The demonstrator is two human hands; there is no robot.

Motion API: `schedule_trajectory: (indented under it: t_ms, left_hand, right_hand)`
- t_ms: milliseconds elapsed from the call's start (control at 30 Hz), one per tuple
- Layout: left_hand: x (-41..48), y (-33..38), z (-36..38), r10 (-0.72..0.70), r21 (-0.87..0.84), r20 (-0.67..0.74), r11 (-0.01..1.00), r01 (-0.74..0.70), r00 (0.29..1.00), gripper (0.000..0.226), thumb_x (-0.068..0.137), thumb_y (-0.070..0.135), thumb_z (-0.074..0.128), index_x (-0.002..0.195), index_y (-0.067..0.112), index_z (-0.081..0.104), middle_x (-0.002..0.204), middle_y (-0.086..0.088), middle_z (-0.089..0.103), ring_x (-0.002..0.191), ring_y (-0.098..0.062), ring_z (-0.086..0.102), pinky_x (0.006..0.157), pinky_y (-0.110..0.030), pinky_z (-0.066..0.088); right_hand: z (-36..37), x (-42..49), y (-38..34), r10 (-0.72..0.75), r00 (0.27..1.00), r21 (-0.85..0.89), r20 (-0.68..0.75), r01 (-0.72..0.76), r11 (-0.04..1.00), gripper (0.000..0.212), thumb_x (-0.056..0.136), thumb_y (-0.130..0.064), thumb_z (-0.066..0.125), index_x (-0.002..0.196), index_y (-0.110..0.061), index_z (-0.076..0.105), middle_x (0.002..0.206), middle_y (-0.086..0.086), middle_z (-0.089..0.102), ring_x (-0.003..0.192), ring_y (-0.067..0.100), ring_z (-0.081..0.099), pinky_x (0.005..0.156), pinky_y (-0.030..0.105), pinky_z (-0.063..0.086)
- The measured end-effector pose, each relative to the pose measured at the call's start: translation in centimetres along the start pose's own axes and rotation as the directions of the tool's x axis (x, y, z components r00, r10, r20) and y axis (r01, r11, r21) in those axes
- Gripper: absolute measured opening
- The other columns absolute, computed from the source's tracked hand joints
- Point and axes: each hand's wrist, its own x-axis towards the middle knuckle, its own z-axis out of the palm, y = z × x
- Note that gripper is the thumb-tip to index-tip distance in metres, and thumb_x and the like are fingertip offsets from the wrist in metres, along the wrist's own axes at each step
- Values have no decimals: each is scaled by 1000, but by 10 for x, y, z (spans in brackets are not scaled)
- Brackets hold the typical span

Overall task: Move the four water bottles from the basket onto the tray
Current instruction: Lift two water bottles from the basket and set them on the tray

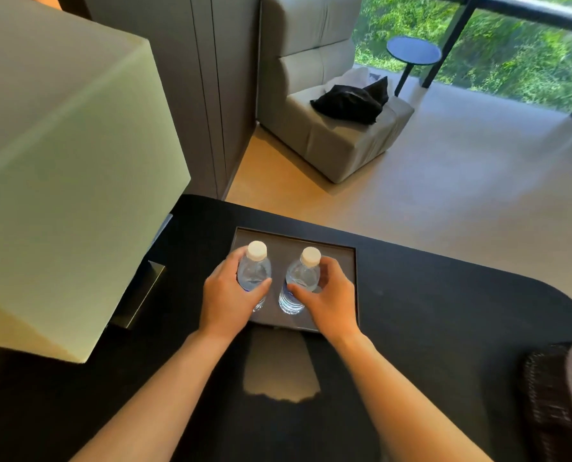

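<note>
Two clear water bottles with white caps stand upright side by side on the dark square tray (339, 258). My left hand (228, 295) is wrapped around the left bottle (254, 270). My right hand (328, 298) grips the right bottle (302, 278). Both bottle bases sit near the tray's front half. The dark wicker basket (551, 398) is at the lower right edge, mostly cut off; something pale shows inside it, too little to identify.
A large cream lampshade (61, 168) fills the left side, its metal base (144, 295) just left of the tray. The black table (444, 311) curves away at the right. Beyond are a grey armchair (331, 135) and a small round side table (413, 51).
</note>
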Motion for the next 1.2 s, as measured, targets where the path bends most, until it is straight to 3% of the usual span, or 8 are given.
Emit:
schedule_trajectory:
  t_ms: [133,200,333,500,900,1200]
  left_hand:
    - [30,-23,10,-26,-19,-21,999,26,999,69,74,23,91,134,21,58,125,-3,68,116,-21,66,92,-41,60]
    - [42,-31,16,-32,-18,-27,999,31,999,69,74,24,90,134,23,57,125,-2,68,116,-20,65,91,-42,60]
    - [61,-42,26,-43,-47,-72,998,40,996,67,76,23,89,135,22,57,127,1,66,116,-13,61,94,-34,57]
    - [87,-44,35,-26,-61,-82,998,21,996,66,78,20,87,137,20,56,129,-1,64,117,-10,57,92,-22,48]
    - [124,-50,41,4,-66,-92,998,-10,996,68,81,22,86,140,22,53,136,-2,61,124,-8,52,94,-18,46]
    - [134,-53,38,5,-71,-58,997,-9,998,70,81,24,86,142,22,52,138,0,61,129,-16,56,101,-36,55]
  right_hand:
    - [20,30,3,8,1000,9,-15,-8,1000,62,77,-22,92,126,-29,54,118,-16,62,110,5,63,84,4,48]
    - [29,43,6,11,999,10,-31,-11,1000,62,77,-22,92,124,-32,53,117,-16,62,110,5,63,89,12,51]
    - [44,66,11,16,998,18,-59,-15,1000,61,77,-20,92,120,-35,51,114,-15,63,108,8,64,95,28,56]
    - [56,92,12,0,996,30,-88,3,1000,60,75,-22,92,120,-32,52,114,-10,65,107,11,65,95,35,58]
    - [72,130,10,-46,994,-3,-104,46,999,63,75,-24,93,125,-24,54,122,-1,67,112,16,66,95,42,59]
    - [70,138,6,-39,997,-22,-63,38,999,64,77,-22,92,124,-29,49,126,-2,64,116,18,63,99,43,57]
